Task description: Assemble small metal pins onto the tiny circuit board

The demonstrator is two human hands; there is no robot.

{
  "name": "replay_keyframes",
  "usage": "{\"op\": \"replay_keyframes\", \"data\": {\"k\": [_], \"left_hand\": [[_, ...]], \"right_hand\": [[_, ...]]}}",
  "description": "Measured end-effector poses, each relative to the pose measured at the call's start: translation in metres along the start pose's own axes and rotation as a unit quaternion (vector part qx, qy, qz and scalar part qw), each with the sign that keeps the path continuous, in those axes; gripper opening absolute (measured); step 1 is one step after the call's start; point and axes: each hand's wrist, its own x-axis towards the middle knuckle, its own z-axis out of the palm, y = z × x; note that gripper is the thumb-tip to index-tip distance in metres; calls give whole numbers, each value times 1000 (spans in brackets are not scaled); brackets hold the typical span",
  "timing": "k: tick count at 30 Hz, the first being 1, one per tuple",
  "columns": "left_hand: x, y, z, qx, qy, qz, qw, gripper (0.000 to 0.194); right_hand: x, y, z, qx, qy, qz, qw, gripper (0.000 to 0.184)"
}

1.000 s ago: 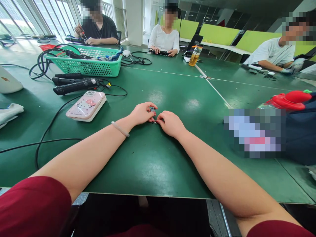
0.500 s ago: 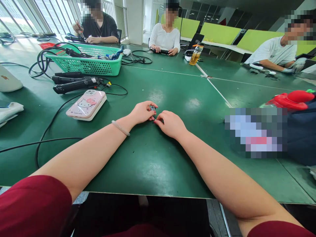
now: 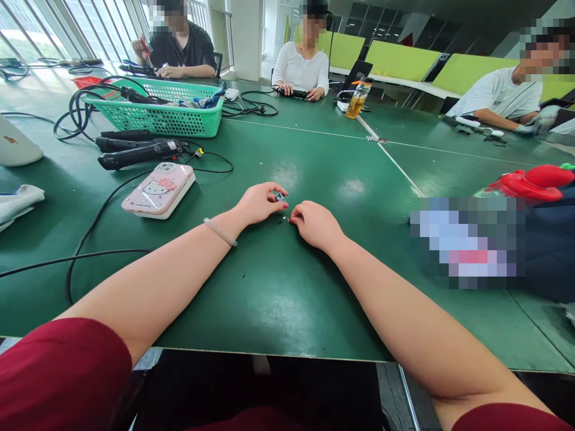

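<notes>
My left hand [image 3: 258, 203] rests on the green table [image 3: 278, 287], its fingers pinched round a small dark electronic part [image 3: 280, 196]. My right hand [image 3: 315, 224] lies just to its right, fingers curled, pinching a tiny metal piece [image 3: 286, 218] at the fingertips that is too small to name. The two hands are a few centimetres apart. A pale bangle [image 3: 219, 232] sits on my left wrist.
A pink phone-like case [image 3: 158, 189] lies left of my hands, with black cables [image 3: 90, 227] and black tools [image 3: 135, 152] beyond. A green basket [image 3: 157, 114] stands further back. A red-capped bottle [image 3: 530, 182] is at the right. Three people sit at the far sides; an orange bottle [image 3: 357, 99] stands there.
My right hand has drawn slightly to the right, away from my left hand. The part in my left fingers has tilted a little.
</notes>
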Motion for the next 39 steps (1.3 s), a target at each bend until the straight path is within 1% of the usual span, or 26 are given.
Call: {"op": "replay_keyframes", "data": {"k": [5, 14, 19, 25, 32, 39], "left_hand": [[0, 1, 0, 23, 14, 9, 1000, 32], [-1, 5, 0, 50, 17, 8, 999, 32], [-1, 4, 0, 52, 12, 7, 999, 31], [1, 0, 0, 39, 13, 5, 999, 32], [3, -2, 1, 39, -7, 4, 999, 31], [3, -2, 1, 42, -9, 3, 999, 30]], "right_hand": [[0, 2, -2, 8, 2, 17, 1000, 13], [-2, 0, -4, -57, 18, -30, 998, 18], [-2, 1, -4, -54, 16, -36, 998, 20], [-4, -3, -7, -41, 6, -13, 999, 12], [-1, -1, -3, -28, 2, -9, 1000, 12], [3, 6, 0, 37, -11, 46, 998, 9]]}}
